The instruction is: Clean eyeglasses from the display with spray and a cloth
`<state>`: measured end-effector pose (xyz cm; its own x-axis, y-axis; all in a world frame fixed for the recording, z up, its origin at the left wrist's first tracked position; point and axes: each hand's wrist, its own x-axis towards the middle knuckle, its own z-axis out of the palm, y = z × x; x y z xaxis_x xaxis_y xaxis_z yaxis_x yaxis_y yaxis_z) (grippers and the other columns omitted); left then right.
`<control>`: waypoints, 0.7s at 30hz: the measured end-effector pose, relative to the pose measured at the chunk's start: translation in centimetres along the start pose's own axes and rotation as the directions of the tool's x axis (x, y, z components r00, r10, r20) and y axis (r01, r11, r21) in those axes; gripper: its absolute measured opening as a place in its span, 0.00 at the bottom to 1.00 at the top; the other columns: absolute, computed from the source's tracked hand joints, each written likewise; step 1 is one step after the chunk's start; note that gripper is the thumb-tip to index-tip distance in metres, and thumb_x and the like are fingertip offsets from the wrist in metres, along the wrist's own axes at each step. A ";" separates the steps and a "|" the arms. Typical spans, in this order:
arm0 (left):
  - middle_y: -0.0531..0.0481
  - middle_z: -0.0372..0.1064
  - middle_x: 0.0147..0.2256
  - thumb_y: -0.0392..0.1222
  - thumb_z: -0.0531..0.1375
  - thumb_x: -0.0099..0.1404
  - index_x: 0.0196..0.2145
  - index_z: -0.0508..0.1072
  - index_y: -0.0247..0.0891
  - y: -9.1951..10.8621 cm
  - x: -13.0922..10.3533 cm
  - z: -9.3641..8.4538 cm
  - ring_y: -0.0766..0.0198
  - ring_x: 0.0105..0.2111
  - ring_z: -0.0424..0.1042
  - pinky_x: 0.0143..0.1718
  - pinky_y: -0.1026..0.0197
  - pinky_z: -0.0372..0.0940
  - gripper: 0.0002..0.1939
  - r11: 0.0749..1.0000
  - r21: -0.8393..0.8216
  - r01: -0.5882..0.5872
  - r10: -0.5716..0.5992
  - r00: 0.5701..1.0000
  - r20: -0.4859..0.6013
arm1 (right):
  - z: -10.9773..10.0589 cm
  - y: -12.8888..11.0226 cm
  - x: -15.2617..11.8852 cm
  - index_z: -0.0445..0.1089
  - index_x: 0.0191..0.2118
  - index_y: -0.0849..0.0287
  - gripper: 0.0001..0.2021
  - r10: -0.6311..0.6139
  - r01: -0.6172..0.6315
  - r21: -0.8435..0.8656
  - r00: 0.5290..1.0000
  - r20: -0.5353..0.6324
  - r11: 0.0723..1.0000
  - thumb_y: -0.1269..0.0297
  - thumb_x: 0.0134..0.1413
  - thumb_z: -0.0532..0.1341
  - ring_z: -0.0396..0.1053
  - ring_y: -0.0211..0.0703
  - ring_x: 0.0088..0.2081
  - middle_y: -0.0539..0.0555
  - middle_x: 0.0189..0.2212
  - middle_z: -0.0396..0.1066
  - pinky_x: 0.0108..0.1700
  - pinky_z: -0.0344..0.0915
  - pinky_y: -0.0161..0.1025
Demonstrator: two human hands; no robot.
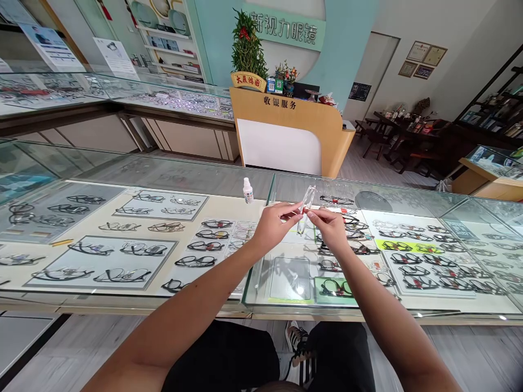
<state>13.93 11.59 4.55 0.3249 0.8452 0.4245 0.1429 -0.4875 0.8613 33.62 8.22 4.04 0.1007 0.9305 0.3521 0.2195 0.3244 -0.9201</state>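
Note:
A pair of clear-framed eyeglasses (309, 195) is held up over the glass counter, tilted nearly on edge. The fingers and thumb of my left hand (278, 220) pinch it from the left. From the other side, my right hand (330, 227) has its fingertips closed on the same frame, close to the left thumb. Exactly which part each hand grips is too small to tell. To the left of my hands, a small white bottle (248, 191) stands upright on the counter.
The glass display case (261, 310) spans the space before me, with rows of eyeglasses on trays inside. A glass tray (373, 200) or plate lies right of my hands. Beyond stand a wooden cashier desk (343, 142) with plants and another display counter (180, 133).

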 end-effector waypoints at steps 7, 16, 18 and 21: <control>0.43 0.83 0.47 0.53 0.69 0.66 0.57 0.82 0.42 -0.1 0.1 -0.1 0.54 0.44 0.80 0.49 0.52 0.75 0.24 0.986 -0.107 0.129 -0.130 0.992 -0.006 | 0.2 0.2 0.0 0.86 0.40 0.53 0.16 0.017 -0.017 -0.003 0.999 0.031 1.000 0.46 0.59 0.69 0.61 0.42 0.31 0.51 0.27 0.70 0.36 0.58 0.41; 0.46 0.83 0.42 0.55 0.75 0.57 0.55 0.83 0.39 -0.2 1.0 -0.6 0.58 0.40 0.78 0.44 0.53 0.77 0.31 0.885 -0.292 0.363 -0.365 0.930 0.050 | -0.2 -0.3 -0.3 0.85 0.48 0.52 0.15 -0.190 0.178 -0.287 0.982 -0.012 0.941 0.52 0.67 0.64 0.60 0.42 0.29 0.49 0.26 0.62 0.36 0.59 0.42; 0.45 0.83 0.42 0.54 0.76 0.54 0.51 0.85 0.40 0.0 1.2 -0.9 0.59 0.41 0.78 0.43 0.55 0.76 0.29 0.844 -0.308 0.438 -0.428 0.898 0.103 | -0.7 -0.6 -0.3 0.85 0.49 0.50 0.14 -0.295 0.287 -0.392 0.955 0.041 0.874 0.55 0.69 0.62 0.61 0.43 0.30 0.50 0.27 0.62 0.37 0.59 0.43; 0.45 0.83 0.40 0.51 0.77 0.51 0.45 0.87 0.41 0.4 1.5 -1.6 0.60 0.38 0.78 0.42 0.57 0.73 0.24 0.754 -0.334 0.565 -0.511 0.825 0.240 | -1.3 -1.2 -0.3 0.85 0.50 0.48 0.15 -0.396 0.452 -0.464 0.892 0.218 0.762 0.60 0.71 0.59 0.64 0.45 0.33 0.53 0.28 0.66 0.39 0.59 0.44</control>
<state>13.02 13.05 5.97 0.4197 0.8939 -0.1573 -0.0212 0.1829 0.9829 34.57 7.35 5.27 -0.2088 0.7388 0.6408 0.6628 0.5887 -0.4627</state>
